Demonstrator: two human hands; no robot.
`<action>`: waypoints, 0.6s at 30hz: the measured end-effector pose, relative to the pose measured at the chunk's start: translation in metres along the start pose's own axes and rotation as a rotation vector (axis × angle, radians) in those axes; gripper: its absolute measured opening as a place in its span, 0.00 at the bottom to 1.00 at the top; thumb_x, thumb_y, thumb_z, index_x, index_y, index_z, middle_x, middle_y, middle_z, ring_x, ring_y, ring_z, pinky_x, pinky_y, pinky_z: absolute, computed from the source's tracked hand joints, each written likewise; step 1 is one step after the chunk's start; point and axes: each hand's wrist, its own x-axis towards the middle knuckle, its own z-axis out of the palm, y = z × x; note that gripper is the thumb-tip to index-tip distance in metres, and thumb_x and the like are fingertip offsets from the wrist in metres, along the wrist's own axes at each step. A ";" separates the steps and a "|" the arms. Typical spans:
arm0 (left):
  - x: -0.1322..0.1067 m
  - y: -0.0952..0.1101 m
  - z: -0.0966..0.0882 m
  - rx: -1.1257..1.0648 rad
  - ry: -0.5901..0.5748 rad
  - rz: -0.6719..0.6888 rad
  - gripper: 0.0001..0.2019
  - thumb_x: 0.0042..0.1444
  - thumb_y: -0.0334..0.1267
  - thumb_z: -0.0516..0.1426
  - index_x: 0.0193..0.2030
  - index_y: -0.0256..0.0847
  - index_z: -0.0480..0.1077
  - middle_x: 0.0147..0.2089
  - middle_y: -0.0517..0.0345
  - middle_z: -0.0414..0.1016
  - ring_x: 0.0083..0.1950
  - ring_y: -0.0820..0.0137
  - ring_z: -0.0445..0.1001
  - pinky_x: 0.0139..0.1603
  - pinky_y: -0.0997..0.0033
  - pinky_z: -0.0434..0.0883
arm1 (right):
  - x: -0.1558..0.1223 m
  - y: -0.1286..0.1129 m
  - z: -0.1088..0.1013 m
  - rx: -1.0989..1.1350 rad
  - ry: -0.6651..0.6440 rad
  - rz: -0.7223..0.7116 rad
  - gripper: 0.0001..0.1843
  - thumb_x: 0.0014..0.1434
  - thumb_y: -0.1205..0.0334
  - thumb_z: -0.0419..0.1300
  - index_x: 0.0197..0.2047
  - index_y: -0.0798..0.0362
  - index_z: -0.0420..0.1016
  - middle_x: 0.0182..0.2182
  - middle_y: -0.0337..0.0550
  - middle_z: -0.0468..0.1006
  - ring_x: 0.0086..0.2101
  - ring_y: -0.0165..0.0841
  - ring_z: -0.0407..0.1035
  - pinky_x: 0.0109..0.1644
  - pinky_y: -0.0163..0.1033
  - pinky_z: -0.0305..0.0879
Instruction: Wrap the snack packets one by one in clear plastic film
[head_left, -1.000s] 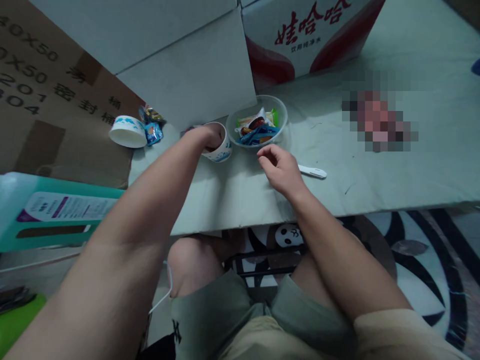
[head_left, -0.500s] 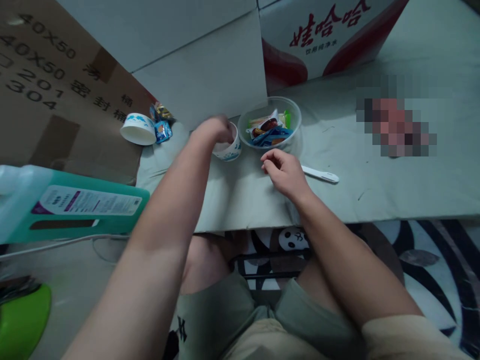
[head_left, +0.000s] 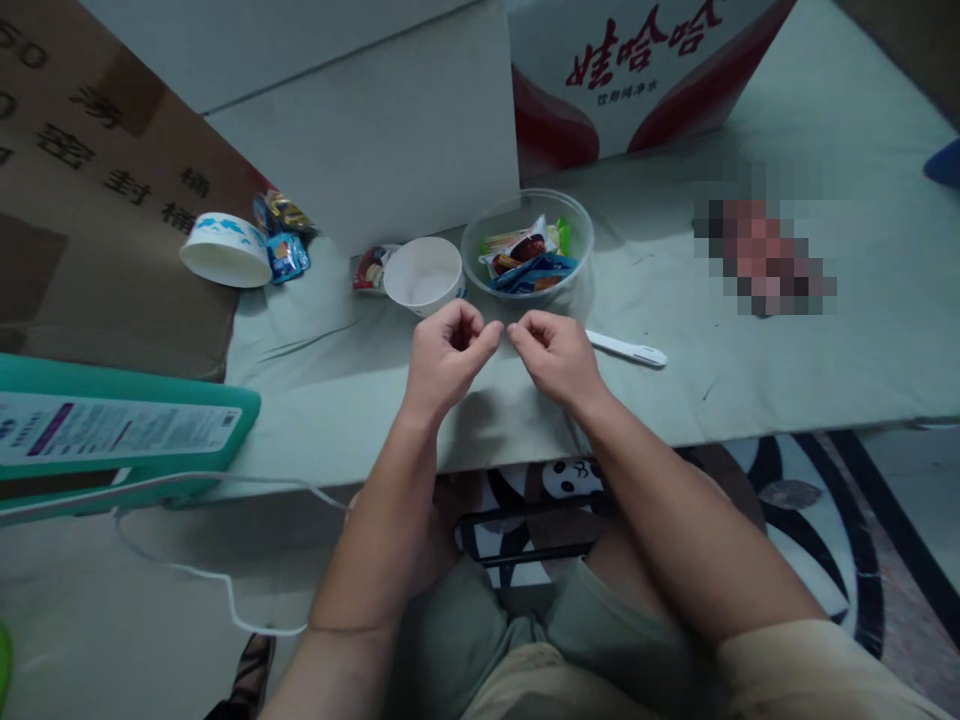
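Observation:
My left hand (head_left: 450, 358) is curled in front of a white paper cup (head_left: 424, 276), thumb pointing right, with nothing visible in its fingers. Close beside it, my right hand (head_left: 556, 356) has its fingers bent in and thumb near the index finger; I see nothing held there either. The two thumbs nearly meet. Behind the hands stands a clear plastic bowl (head_left: 586, 232) of wrapped snacks (head_left: 529, 258). A red snack packet (head_left: 370, 270) lies left of the cup. A white plastic strip (head_left: 628, 349) lies right of my right hand.
A second paper cup (head_left: 225, 252) lies tilted at the left near small blue and gold packets (head_left: 286, 256). A green liquid jug (head_left: 127, 425) is at the left table edge. Boxes (head_left: 622, 90) line the back. A blurred-out reddish patch (head_left: 757, 250) is at the right.
My left hand has come out of the paper cup and moved back toward me, beside my right hand. The right hand has stayed nearly in place. The view has shifted slightly right.

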 end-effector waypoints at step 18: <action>-0.024 -0.034 -0.096 -0.181 0.302 -0.175 0.14 0.54 0.36 0.61 0.22 0.42 0.60 0.19 0.66 0.53 0.22 0.75 0.51 0.24 0.70 0.52 | 0.002 -0.078 0.066 -0.357 -0.135 -0.247 0.09 0.59 0.56 0.57 0.31 0.50 0.72 0.21 0.37 0.70 0.21 0.28 0.59 0.28 0.37 0.55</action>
